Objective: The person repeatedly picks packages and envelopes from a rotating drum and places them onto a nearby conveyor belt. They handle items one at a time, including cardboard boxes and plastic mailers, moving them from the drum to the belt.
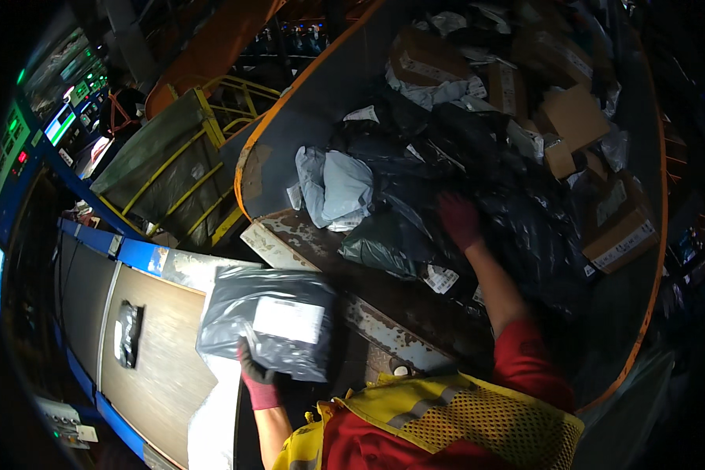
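Observation:
My gloved left hand (257, 375) grips the lower edge of a black plastic mailer (235, 302) with a large white label (289, 319). The mailer is held up beside the near edge of a conveyor belt (158, 329). Over the pile of parcels, my gloved right hand (458, 222) reaches among black plastic mailers (517, 235); its fingers are dim, and I cannot tell whether they touch or hold one. Left of that hand lie a dark green mailer (382, 244) and a pale grey mailer (346, 185).
An orange-rimmed chute (305, 88) holds the pile, with cardboard boxes (620, 226) at its right. A worn metal ledge (388, 323) runs along its near side. One small black parcel (130, 335) lies on the belt. Behind stands a yellow-framed cart (170, 176); control panels (14, 141) line the left.

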The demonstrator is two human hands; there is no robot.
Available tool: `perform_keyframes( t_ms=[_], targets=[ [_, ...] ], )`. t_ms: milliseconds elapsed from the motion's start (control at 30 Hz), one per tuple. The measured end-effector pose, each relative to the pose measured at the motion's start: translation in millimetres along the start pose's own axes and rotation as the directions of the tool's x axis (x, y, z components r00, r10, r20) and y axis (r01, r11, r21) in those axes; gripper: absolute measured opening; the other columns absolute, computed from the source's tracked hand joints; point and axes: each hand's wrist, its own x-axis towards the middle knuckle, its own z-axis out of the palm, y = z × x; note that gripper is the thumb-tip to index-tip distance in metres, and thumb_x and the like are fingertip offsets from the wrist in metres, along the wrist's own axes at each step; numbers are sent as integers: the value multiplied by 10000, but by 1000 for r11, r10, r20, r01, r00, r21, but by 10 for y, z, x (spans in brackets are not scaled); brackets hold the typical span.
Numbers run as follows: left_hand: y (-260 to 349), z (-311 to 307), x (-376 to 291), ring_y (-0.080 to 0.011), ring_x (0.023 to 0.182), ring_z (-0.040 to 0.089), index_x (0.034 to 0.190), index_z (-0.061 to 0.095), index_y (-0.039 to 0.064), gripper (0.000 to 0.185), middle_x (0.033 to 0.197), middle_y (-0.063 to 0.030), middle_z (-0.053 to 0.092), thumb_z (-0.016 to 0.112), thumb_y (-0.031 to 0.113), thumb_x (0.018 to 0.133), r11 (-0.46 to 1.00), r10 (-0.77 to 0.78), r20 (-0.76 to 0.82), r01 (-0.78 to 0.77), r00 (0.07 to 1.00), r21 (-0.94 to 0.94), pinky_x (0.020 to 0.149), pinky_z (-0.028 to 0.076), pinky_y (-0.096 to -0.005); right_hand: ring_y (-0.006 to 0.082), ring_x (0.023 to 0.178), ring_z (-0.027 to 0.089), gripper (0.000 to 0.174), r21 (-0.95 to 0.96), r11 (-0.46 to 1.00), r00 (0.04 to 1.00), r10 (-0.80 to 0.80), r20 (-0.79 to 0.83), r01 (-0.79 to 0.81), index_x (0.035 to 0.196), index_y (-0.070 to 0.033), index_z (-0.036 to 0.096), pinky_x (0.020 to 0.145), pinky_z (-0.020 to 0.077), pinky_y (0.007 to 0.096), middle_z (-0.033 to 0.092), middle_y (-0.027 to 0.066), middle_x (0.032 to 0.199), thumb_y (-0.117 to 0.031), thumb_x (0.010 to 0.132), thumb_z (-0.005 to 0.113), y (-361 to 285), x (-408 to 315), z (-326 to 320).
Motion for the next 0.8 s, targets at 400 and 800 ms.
perform_keyframes(
  t_ms=[400,800],
  targets=[
    [-998,-1995,224,-274,1093,502,1254,413,-77,549,1211,-185,503,573,188,799,766,-639,-635,429,435,-478,989,403,-413,252,1059,560,341,-121,973,941,154,-301,-198,1186,-56,555,919,439,376,576,113,1176,-96,848,559,-360,-717,-1084],
    [1217,1615,506,-265,1169,451,1332,401,205,481,1322,-95,437,500,364,889,-147,-198,680,665,706,-733,989,368,-419,191,1164,469,361,935,-236,752,557,353,-264,1278,-22,485,997,353,299,533,108,1239,-186,959,440,-1380,-1067,-1142]
  ],
)
